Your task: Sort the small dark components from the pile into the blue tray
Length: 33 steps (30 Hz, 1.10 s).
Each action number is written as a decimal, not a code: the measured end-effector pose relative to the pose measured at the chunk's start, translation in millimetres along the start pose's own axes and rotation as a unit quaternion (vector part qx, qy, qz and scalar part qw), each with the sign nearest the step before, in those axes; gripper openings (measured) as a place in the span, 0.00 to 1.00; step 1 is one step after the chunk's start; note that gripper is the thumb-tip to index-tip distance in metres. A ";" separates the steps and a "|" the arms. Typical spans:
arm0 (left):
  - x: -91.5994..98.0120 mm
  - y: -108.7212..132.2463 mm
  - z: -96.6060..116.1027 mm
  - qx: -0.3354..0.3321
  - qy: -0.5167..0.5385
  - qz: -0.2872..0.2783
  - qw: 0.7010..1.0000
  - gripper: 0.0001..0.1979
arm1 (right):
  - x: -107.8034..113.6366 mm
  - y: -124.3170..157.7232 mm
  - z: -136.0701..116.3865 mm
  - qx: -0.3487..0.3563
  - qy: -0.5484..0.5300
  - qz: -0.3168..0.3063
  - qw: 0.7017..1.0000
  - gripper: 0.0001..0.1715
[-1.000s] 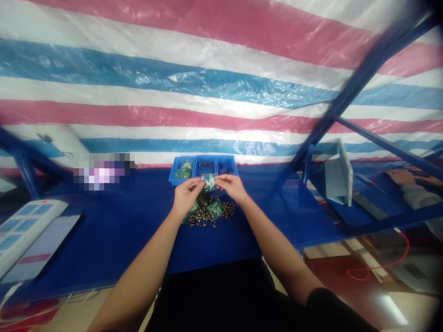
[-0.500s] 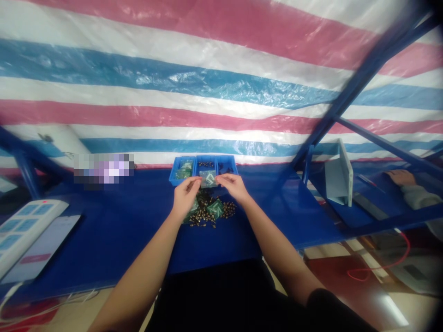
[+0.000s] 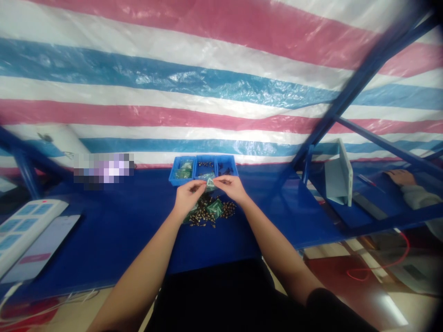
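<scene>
The small green packet (image 3: 209, 183) is what I watch first: it sits between my two hands, just in front of the near rim of the blue tray (image 3: 175, 177), and it looks folded or creased, but I cannot see its contents. My left hand (image 3: 188, 195) and my right hand (image 3: 232, 188) are both closed in a pinch, and the fingertips (image 3: 203, 184) of each come to the packet from its own side, so I judge that both hands are gripping it. The step in hand seems to be this handling of one packet above the tray. The next move calls for a steady pinch, because the packet is small and the loose pile is close under it. This pile of brass-coloured parts (image 3: 209, 213) lies on the blue bench (image 3: 121, 226) directly below my hands, with more green packets (image 3: 215, 208) mixed in. The tray has three compartments: green packets (image 3: 183, 168) are in the left one and brass-coloured parts (image 3: 206, 164) in the middle one, while the right one holds dark parts (image 3: 225, 171). Farther right, a co-worker's hand (image 3: 398, 177) rests on another blue surface.
</scene>
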<state>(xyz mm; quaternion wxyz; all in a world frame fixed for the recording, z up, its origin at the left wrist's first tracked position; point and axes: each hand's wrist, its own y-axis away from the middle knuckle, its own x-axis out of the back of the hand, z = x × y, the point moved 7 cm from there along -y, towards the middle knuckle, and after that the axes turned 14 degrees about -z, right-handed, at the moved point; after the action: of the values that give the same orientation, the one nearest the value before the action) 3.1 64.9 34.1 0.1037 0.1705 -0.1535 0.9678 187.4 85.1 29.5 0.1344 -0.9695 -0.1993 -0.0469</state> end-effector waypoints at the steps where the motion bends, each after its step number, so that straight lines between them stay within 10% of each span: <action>1: -0.2 0.0 0.0 0.002 -0.001 -0.002 1.000 0.15 | -0.1 0.0 -0.3 0.000 0.002 -0.001 1.000 0.17; 27: 1.9 -1.5 -5.4 0.022 0.024 -0.001 0.999 0.15 | -6.1 0.2 -0.8 -0.007 0.008 -0.027 1.000 0.17; 33: 27.5 4.6 -15.8 0.065 0.080 0.170 0.980 0.18 | -3.7 -0.2 6.2 -0.028 -0.026 -0.009 0.999 0.16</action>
<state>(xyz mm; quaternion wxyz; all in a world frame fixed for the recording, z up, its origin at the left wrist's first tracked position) -28.1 69.9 28.7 -0.0615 0.0708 -0.1079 0.9897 184.2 85.5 23.0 0.1012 -0.9719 -0.2104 -0.0282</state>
